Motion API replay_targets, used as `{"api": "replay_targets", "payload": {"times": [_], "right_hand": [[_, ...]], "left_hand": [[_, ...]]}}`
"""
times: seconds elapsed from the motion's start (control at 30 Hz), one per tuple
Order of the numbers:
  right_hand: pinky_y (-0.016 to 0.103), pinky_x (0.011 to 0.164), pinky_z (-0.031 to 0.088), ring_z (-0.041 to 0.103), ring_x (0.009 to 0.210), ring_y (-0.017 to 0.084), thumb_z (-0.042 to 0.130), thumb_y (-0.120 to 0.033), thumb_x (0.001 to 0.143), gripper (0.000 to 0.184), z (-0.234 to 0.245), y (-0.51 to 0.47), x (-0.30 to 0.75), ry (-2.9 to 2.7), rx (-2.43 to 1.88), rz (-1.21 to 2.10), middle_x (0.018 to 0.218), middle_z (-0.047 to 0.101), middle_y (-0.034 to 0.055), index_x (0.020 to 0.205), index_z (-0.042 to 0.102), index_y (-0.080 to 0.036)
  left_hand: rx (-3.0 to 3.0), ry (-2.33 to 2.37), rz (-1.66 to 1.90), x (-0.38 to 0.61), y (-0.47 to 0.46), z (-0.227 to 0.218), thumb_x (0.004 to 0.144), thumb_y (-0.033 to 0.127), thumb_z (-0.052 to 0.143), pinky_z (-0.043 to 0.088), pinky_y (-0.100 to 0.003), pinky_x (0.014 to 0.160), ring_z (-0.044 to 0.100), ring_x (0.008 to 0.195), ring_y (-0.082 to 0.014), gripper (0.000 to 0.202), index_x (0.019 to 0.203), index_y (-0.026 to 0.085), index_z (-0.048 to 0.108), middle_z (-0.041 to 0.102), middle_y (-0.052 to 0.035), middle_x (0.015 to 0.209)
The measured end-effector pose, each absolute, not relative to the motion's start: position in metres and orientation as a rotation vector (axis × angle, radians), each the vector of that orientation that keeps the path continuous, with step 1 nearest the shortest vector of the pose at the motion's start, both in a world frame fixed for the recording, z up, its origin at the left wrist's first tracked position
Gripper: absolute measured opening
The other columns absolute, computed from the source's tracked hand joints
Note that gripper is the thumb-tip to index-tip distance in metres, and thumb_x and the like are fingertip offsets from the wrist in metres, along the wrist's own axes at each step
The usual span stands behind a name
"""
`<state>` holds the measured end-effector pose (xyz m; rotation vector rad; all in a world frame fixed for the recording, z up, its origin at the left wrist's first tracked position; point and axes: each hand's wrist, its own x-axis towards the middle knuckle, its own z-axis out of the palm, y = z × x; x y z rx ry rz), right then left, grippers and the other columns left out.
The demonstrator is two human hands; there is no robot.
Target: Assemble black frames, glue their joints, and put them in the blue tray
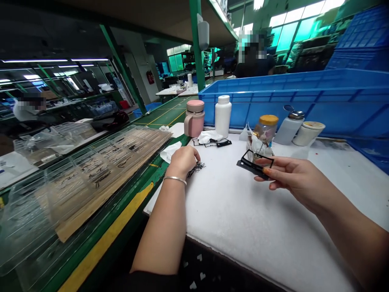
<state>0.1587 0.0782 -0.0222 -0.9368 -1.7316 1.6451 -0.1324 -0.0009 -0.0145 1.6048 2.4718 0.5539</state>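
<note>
1. While a black frame is pinched between the fingers of the right hand, it is held tilted above the white surface.
2. A small pile of thin black strips is reached by the left hand; whether anything is pinched by its curled fingers cannot be told.
3. Farther back, black frame parts are partly covered by a white tissue.
4. Behind these, a pink mug, a white bottle, a yellow-lidded jar, a metal-capped bottle and a cream tub are lined up before a blue crate.
5. At left, a clear compartmented tray is set over cardboard, beside a yellow stripe.
6. Beyond, the room is lit by windows and tube lights; two people are seen, one at far left, one behind the crate.
</note>
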Motion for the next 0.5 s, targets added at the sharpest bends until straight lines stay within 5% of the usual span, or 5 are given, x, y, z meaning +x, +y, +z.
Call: {"api": "replay_targets", "payload": {"times": [0.13,0.5], "right_hand": [[0.017,0.052,0.054,0.070,0.088,0.024,0.074,-0.034,0.075,0.037,-0.0217,0.0779,0.1576,-1.727,-0.925,1.641,0.104,0.070,0.0079,0.109,0.068,-0.022],[0.020,0.050,0.054,0.070,0.087,0.025,0.075,-0.035,0.075,0.040,-0.0234,0.0829,0.1576,-1.710,-0.912,1.648,0.095,0.071,0.0105,0.110,0.067,-0.018]], "left_hand": [[1.616,2.475,0.463,-0.1287,0.0026,-0.0202,0.060,0.002,0.058,0.042,-0.026,0.069,0.061,0.071,-0.0177,0.032,0.075,0.025,0.075,0.070,-0.0034,0.074],[1.629,2.526,0.482,-0.1252,0.0049,-0.0153,0.066,0.023,0.068,0.042,-0.028,0.065,0.062,0.077,-0.0230,0.009,0.072,0.024,0.075,0.072,-0.0063,0.078]]}}
